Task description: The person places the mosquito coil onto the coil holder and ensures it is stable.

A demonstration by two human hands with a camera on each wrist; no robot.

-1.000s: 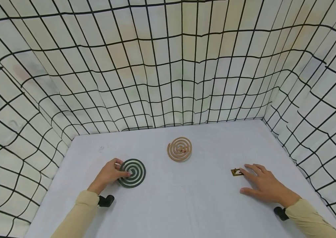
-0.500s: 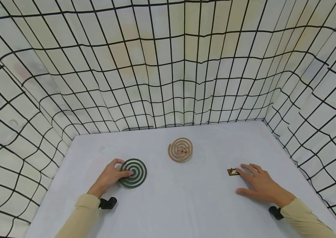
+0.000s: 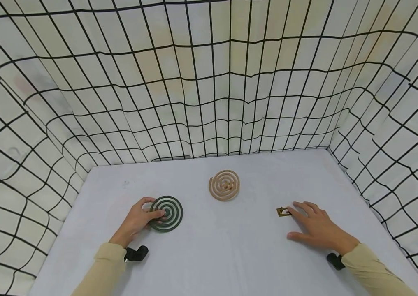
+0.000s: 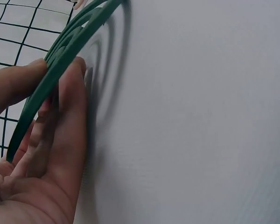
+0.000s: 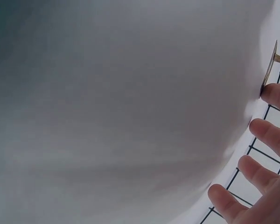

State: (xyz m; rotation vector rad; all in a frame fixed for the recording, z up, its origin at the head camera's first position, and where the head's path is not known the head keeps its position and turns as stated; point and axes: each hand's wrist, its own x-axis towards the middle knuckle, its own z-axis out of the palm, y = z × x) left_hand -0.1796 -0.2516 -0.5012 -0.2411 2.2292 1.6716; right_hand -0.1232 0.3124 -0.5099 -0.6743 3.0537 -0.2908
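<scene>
A green mosquito coil (image 3: 168, 213) is in my left hand (image 3: 134, 220), thumb on top and fingers beneath. In the left wrist view the coil (image 4: 60, 67) tilts above the white surface and casts a ringed shadow on it. On the right, my right hand (image 3: 316, 228) lies palm down with spread fingers. Its index fingertip touches the near end of a small brass-coloured metal coil stand (image 3: 279, 212), a flat frame with a raised prong. The right wrist view shows the stand (image 5: 269, 70) edge-on, against the fingertip.
A brown mosquito coil (image 3: 224, 185) lies flat at the back middle of the white-covered table (image 3: 227, 255). Black netting (image 3: 227, 98) over pale walls rises along the back and both sides. Each wrist wears a black camera (image 3: 136, 253).
My right hand has slid leftward, and the metal stand has moved left with it. My left hand still holds the green coil, which has shifted slightly to the right.
</scene>
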